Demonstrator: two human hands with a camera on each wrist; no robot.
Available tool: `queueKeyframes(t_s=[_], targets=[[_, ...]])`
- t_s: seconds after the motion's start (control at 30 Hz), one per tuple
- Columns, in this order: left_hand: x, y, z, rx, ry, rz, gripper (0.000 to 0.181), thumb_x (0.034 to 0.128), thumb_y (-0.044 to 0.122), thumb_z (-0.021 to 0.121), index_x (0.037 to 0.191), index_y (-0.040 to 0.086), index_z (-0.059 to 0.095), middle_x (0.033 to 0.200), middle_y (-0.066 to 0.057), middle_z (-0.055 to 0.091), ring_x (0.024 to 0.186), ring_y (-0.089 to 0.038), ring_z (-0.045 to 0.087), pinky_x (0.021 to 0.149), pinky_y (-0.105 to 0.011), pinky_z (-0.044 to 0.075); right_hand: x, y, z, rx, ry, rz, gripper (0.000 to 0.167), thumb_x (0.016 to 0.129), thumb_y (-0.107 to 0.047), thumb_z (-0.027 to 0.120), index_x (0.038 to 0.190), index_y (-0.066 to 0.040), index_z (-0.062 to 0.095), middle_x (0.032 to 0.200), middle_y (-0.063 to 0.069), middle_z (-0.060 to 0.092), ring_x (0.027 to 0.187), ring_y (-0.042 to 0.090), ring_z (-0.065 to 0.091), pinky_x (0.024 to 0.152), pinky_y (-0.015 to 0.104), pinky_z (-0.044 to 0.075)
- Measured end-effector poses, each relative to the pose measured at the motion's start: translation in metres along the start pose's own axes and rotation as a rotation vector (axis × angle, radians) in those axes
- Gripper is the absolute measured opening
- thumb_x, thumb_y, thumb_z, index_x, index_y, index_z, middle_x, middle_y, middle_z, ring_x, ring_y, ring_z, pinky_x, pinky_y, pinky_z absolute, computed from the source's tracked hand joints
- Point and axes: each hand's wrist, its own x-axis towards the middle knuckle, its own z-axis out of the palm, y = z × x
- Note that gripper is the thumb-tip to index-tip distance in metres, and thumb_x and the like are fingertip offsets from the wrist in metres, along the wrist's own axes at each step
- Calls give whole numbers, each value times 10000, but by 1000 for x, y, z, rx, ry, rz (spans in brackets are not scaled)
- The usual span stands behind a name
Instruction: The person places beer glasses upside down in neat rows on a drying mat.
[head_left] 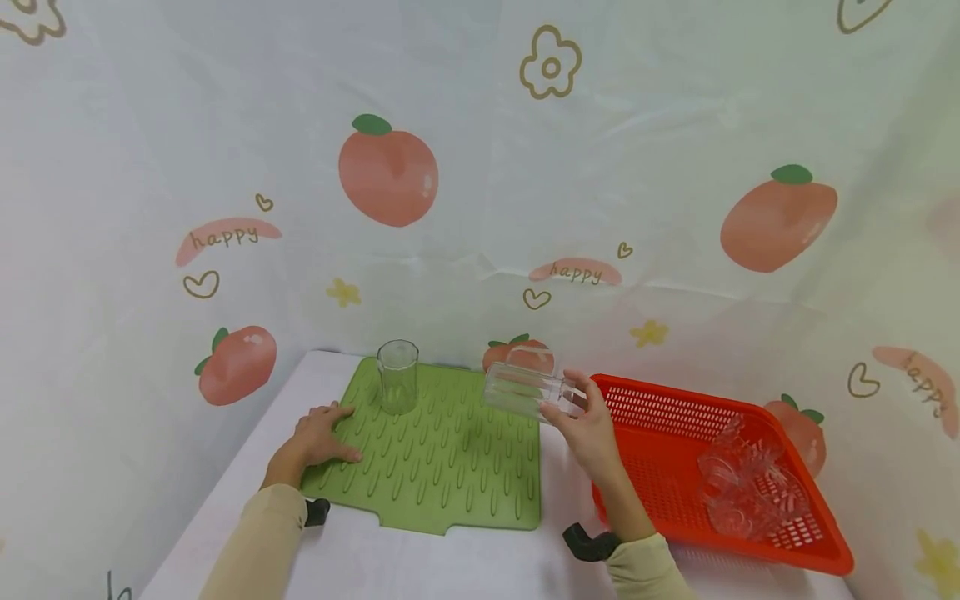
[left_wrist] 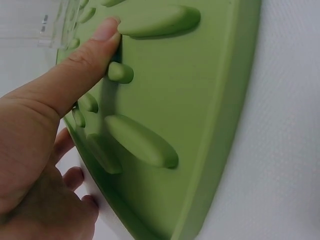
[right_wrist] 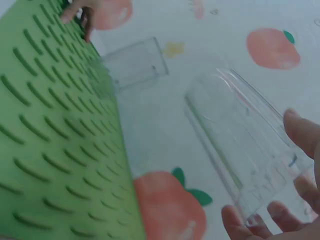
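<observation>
With my right hand (head_left: 588, 429) curled round the clear cup (head_left: 521, 390) near the far-right corner of the mat (head_left: 480, 468), I'd ease it upright gently, left hand (head_left: 318, 435) spread loosely on the left edge.

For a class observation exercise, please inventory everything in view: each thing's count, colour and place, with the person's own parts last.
Table: one, white, low in the head view
Printed backdrop: one, white with peaches, hearts and flowers, behind the table
Ribbed mat: one, green, on the table
Upright cup: one, clear, on the mat's back left
Tilted cup: one, clear, raised near the mat's back right
Basket: one, red, right of the mat
Clear pieces: count unclear, colourless, inside the basket
Black wrist pieces: two, black, one by each wrist
Sleeves: two, cream, one per arm
Left grip: one, bare, at the mat's left edge
Right grip: one, bare, holding the tilted cup
</observation>
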Motion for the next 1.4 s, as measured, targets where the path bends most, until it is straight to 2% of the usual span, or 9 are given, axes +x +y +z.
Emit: queueKeyframes(t_s=[0.13, 0.23, 0.33, 0.4, 0.6, 0.73, 0.93, 1.2, 1.4], targets=[[0, -1, -1, 9, 1, 4, 1037, 717, 407, 923, 1530, 5, 420, 1600, -388, 239, 1418, -671, 225, 1124, -773, 259, -3, 4, 14, 41, 26, 5, 664, 909, -164, 784, 1472, -149, 434, 1493, 115, 445, 1383, 380, 465, 876, 172, 557], [0, 1, -3, 18, 2, 13, 1029, 723, 407, 919, 1527, -1, 424, 1598, -388, 245, 1418, -672, 226, 1125, -768, 264, -6, 6, 24, 25, 41, 8, 665, 913, -187, 782, 1477, -153, 431, 1511, 114, 444, 1401, 391, 461, 975, 337, 582], [0, 1, -2, 28, -1, 18, 1022, 728, 411, 914, 1524, -5, 426, 1596, -387, 254, 1423, -671, 222, 1126, -769, 264, -7, 10, 32, 0, 46, 7, 668, 919, -216, 777, 1485, -156, 429, 1545, 113, 413, 1418, 401, 440, 1054, 495, 541], [-1, 0, -2, 37, -1, 18, 1020, 731, 416, 911, 1523, -6, 427, 1594, -386, 262, 1425, -670, 224, 1124, -768, 267, -8, 13, 38, -2, 42, 5, 671, 921, -215, 773, 1490, -149, 424, 1562, 119, 392, 1426, 415, 424, 1070, 555, 514], [-5, 1, -3, 52, 0, 16, 1020, 741, 421, 903, 1526, -12, 418, 1590, -388, 267, 1427, -676, 220, 1124, -770, 269, -7, 24, 54, 8, 40, -11, 661, 922, -228, 770, 1488, -149, 438, 1565, 125, 391, 1426, 438, 415, 1078, 584, 498], [-9, 4, -4, 41, 8, 14, 989, 754, 394, 897, 1514, -30, 426, 1584, -396, 265, 1416, -689, 218, 1126, -769, 267, -6, 31, 63, 21, 40, -5, 650, 921, -246, 774, 1482, -178, 454, 1562, 103, 393, 1428, 412, 418, 1059, 550, 524], [-15, 12, -2, 9, 51, 27, 905, 820, 365, 838, 1487, -83, 424, 1563, -393, 297, 1389, -666, 282, 1121, -737, 314, -1, 40, 71, 7, 67, -10, 630, 925, -230, 769, 1474, -168, 467, 1544, 121, 417, 1411, 421, 441, 1063, 546, 521], [-17, 29, 0, -15, 113, 59, 820, 887, 372, 779, 1499, -45, 427, 1532, -358, 379, 1353, -639, 349, 1077, -725, 372, 2, 50, 76, -6, 99, -2, 641, 904, -263, 794, 1462, -179, 490, 1550, 120, 435, 1408, 422, 465, 1050, 544, 529], [-23, 48, 1, -35, 139, 84, 741, 911, 355, 766, 1476, -23, 472, 1493, -326, 458, 1365, -605, 379, 1085, -693, 392, 3, 58, 80, 7, 102, 4, 654, 900, -289, 797, 1467, -196, 485, 1551, 105, 438, 1404, 414, 467, 1008, 523, 554]])
